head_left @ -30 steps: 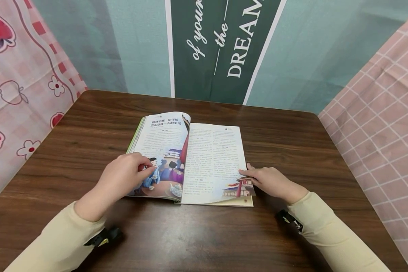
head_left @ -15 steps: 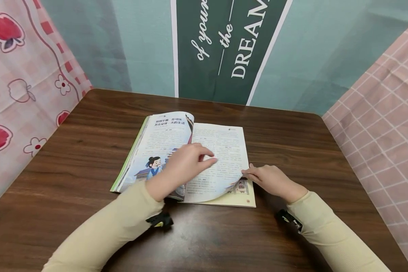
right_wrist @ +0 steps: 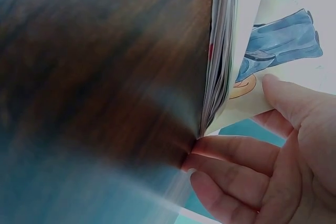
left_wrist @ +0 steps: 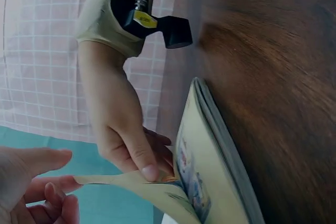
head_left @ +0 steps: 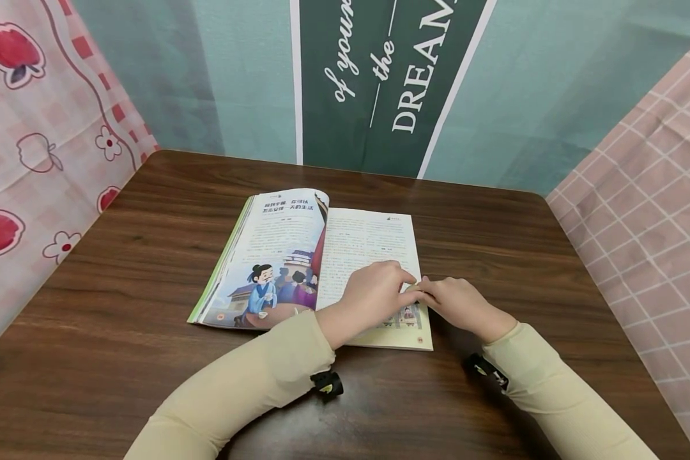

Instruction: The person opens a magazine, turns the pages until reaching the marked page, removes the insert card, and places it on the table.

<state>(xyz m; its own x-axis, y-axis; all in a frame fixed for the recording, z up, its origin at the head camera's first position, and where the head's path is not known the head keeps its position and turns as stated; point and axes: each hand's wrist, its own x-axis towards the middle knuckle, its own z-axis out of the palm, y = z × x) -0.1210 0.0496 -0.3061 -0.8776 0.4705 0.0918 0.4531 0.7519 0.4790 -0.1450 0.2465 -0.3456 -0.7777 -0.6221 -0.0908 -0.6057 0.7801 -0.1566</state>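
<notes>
Left grip (head_left: 374,287): one; loose, forefinger touching the lifted page (left_wrist: 157,195), thumb just apart
Right grip (head_left: 459,303): one; pinching this page
Page: one, between both grips; probably light, soft, easily creased; best taken at outer corner
Magazine (head_left: 247,255): one, beneath the grips; should bend easily
Desk (head_left: 471,211): one, below grips
Cloths (head_left: 247,83): three, beyond grips

Table (head_left: 126,255) has dark brown wood grain, rounded far corners, faint sheen. Behind it hangs a teal cloth (head_left: 253,96), bearing a dark green panel (head_left: 333,144) edged in white; white lettering (head_left: 422,68) includes "DREAM". Left side: pink-and-white cloth (head_left: 52,118), red apples (head_left: 13,50) and flowers (head_left: 108,143). Right side: pink cloth (head_left: 638,185), white grid.
</notes>
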